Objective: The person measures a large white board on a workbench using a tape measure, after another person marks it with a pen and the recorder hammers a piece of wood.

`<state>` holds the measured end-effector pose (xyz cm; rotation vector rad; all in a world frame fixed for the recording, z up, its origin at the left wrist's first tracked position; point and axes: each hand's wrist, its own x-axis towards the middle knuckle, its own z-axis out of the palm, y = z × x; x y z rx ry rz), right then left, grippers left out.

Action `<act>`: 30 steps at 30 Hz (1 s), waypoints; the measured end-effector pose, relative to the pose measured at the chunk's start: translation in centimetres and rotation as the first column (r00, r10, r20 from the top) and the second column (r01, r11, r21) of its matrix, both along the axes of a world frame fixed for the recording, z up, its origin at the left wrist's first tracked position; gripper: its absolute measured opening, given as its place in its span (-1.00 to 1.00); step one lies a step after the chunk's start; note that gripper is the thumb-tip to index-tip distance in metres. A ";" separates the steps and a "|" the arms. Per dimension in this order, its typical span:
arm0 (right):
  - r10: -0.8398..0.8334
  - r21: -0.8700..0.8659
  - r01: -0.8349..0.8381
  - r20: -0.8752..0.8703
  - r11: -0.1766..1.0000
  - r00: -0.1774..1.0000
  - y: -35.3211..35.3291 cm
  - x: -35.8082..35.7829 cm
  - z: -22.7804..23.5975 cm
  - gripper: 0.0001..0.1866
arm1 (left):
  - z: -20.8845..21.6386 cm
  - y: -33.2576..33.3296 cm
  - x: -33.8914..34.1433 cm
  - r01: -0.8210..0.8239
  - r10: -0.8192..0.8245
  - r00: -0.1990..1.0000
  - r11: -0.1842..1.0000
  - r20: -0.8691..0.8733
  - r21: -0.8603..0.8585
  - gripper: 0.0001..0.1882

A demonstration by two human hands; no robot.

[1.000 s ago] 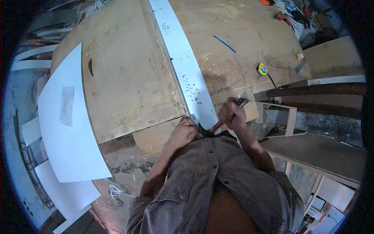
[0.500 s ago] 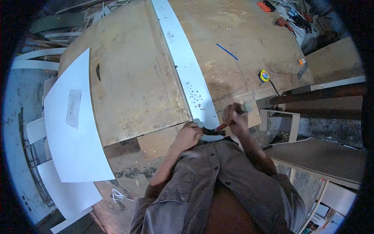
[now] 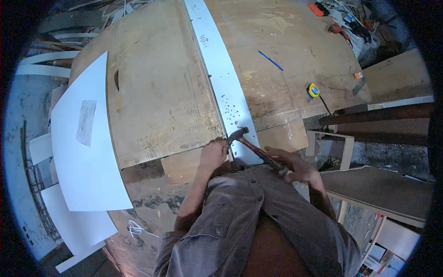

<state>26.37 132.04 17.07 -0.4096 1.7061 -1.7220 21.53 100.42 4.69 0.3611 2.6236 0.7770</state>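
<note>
A claw hammer (image 3: 251, 146) lies slantwise over the near part of a long white strip (image 3: 213, 51), its dark head beside my left hand. My right hand (image 3: 299, 166) is round the end of its reddish handle with a loose grip, several fingers stretched along it. My left hand (image 3: 213, 154) is closed at the strip's left edge, next to the hammer head. Its fingertips are partly hidden, and I cannot make out what they pinch, if anything. Small dark bits, perhaps nails, are scattered on the strip (image 3: 229, 108).
The strip lies on a large plywood bench (image 3: 161, 83). A yellow tape measure (image 3: 313, 90) and a blue pencil-like stick (image 3: 271, 60) lie to the right. A curved white panel (image 3: 83, 161) is at left. Cloths and bags (image 3: 350, 27) are piled at far right.
The hammer has turned: its head has moved up onto the strip and its handle now points to the lower right. My right hand has moved lower and loosened. My left hand has shifted slightly left.
</note>
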 end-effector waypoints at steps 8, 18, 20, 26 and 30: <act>-0.097 0.458 0.028 0.128 0.889 0.987 -3.2 0.5 -7.4 -0.26 | 3.0 1.8 1.2 -0.016 0.032 0.990 0.993 0.139 -0.114 -0.79; -0.370 0.131 0.354 0.139 0.926 0.918 -2.6 -0.2 -5.4 -0.33 | -1.7 -1.4 0.8 -0.524 0.411 0.840 0.444 0.354 0.727 -0.77; -0.404 0.199 0.376 0.127 0.905 0.906 -1.9 -1.2 -5.2 -0.36 | -1.1 -0.6 -1.2 -0.521 0.391 0.845 0.450 0.365 0.725 -0.76; -0.485 0.391 0.509 -0.166 0.767 0.858 -3.8 -0.6 -11.4 -0.50 | -4.2 0.9 -7.9 -0.088 0.308 0.886 0.844 -0.345 0.529 -0.84; -0.544 0.380 0.549 -0.130 0.745 0.829 -3.7 -0.5 -10.8 -0.53 | -5.9 1.7 -8.9 -0.004 0.137 0.897 0.953 -0.421 0.302 -0.84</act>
